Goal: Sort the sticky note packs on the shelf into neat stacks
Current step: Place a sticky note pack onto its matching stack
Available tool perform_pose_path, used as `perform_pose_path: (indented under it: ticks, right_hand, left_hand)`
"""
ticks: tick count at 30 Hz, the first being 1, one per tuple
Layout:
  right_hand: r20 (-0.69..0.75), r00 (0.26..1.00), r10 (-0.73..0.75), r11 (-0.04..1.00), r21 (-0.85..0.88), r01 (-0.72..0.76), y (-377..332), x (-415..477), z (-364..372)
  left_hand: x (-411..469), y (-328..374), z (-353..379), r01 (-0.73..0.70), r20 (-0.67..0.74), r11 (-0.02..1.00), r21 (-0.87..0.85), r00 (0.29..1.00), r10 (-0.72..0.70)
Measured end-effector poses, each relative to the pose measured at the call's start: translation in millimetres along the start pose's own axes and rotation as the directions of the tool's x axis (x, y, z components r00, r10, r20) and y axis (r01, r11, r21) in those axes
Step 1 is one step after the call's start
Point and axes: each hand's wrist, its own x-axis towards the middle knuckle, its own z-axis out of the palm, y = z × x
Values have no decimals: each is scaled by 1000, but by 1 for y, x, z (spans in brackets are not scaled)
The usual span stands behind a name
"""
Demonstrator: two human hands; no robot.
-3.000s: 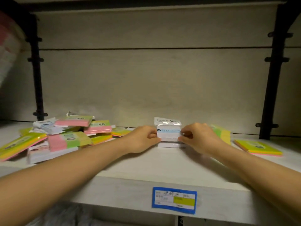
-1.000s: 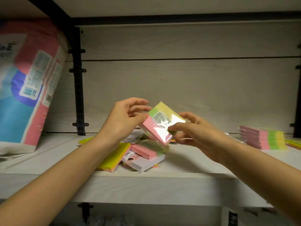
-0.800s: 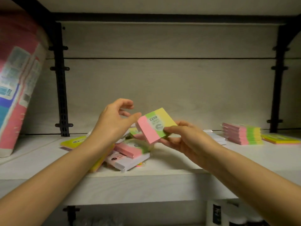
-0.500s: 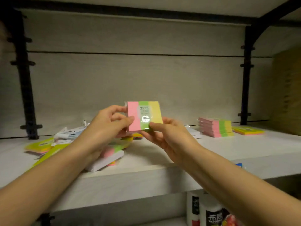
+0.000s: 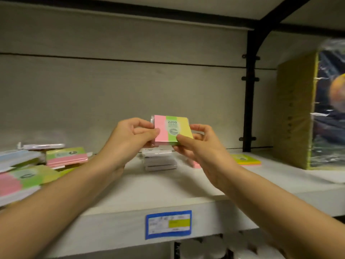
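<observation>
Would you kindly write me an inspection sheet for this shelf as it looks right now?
Surface: white shelf with a blue price label on its front edge.
Job's things: striped pack marked 2209 held upright in the air; white stack squared up behind it; loose pile at left, overlapping and unsorted; yellow pack lying flat at right.
Clutter: wrapped bundle standing at far right.
Grippers: left hand and right hand both pinch the striped pack by its edges.
Cables: nothing seen.
Surroundings: pale back panel, black upright bracket; items on the lower shelf are too dark to identify.
</observation>
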Motion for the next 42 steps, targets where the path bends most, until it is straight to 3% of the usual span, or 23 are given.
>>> perform_pose_path:
  ticks: [5,9,16,22,25,29,32,34,37,38,42]
  right_hand:
    - [71,997,-3,973,-228,20,-18,35,-77]
    - [89,995,-48,905,-418,81,-20,68,-111]
    - [102,992,-71,647,-753,123,5,96,-128]
    - [155,988,-5,526,-840,134,17,99,-127]
    - [166,986,-28,419,-893,163,18,98,-127]
    - [189,982,-25,359,-915,185,19,97,-128]
    - [215,977,7,327,-923,201,18,94,-128]
    - [218,975,-49,348,-911,221,13,89,-128]
    - [237,907,-347,478,-788,389,-2,76,-125]
    - [254,889,-381,515,-740,432,-9,70,-122]
    - [404,897,-181,643,-641,419,-22,47,-79]
  left_hand:
    - [25,7,61,-8,181,987,159,983,-22]
    - [43,-3,91,-77,201,964,255,979,25]
    - [49,-39,107,-59,234,940,336,972,-23]
    - [50,-47,106,-87,201,857,507,979,-19]
    - [48,-48,109,-81,199,818,570,979,-42]
    - [43,-48,113,-103,173,657,747,984,-43]
    - [40,-46,114,-116,211,591,799,973,-94]
    - [38,-41,112,-135,223,491,861,967,-124]
    - [33,-29,97,-158,210,401,902,974,-89]
    - [31,-23,88,-160,202,395,905,977,-67]
    - [10,-1,29,-109,136,399,911,990,-38]
